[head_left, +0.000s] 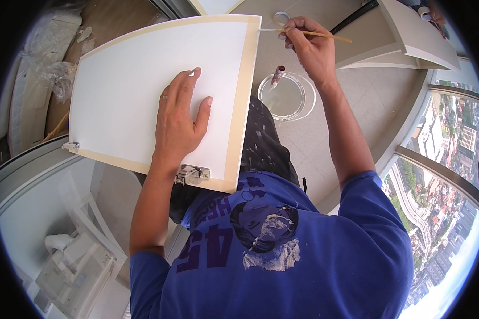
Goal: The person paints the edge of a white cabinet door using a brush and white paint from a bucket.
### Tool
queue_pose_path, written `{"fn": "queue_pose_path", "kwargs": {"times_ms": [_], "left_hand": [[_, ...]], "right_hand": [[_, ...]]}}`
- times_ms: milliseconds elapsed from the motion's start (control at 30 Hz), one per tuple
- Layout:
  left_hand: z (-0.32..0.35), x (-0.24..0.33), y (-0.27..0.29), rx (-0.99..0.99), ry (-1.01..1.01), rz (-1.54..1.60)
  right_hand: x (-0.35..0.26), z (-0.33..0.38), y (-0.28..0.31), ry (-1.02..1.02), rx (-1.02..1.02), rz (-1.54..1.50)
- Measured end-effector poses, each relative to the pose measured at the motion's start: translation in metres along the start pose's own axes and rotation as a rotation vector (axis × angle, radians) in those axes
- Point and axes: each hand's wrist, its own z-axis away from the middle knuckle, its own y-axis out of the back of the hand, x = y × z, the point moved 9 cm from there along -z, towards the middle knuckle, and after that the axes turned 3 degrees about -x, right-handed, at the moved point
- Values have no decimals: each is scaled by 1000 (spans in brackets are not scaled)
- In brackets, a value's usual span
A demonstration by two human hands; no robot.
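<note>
A white cabinet door panel (122, 80) lies tilted across my lap, with a cream band, apparently masking tape (241, 101), along its edges. My left hand (178, 119) rests on its white face with fingers spread, a ring on one finger and a white smear on a fingertip. A metal hinge (194, 174) sits on the near edge by my left wrist, and another hinge (71, 145) at the near left corner. Beyond the far right corner, my right hand (313, 50) pinches a thin wooden paintbrush (330, 36). The brush's pale tip meets the panel's right edge.
On the tiled floor right of my knee stands a round clear tub (287, 103) with a stained tube (278, 76) at its rim. A tape roll (281, 18) lies farther off. Another panel (420, 40) is at the right, near another person's hand (437, 16). Plastic wrap (58, 69) lies left.
</note>
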Motion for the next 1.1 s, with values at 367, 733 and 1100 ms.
{"fn": "queue_pose_path", "kwargs": {"times_ms": [367, 733, 1100], "left_hand": [[-3, 4, -1, -19, 7, -4], [-3, 5, -2, -33, 29, -22], [-2, 4, -2, -29, 15, -20]], "right_hand": [[14, 7, 11, -13, 62, -334], [41, 0, -28, 212, 376, -368], [25, 3, -31, 257, 321, -219]]}}
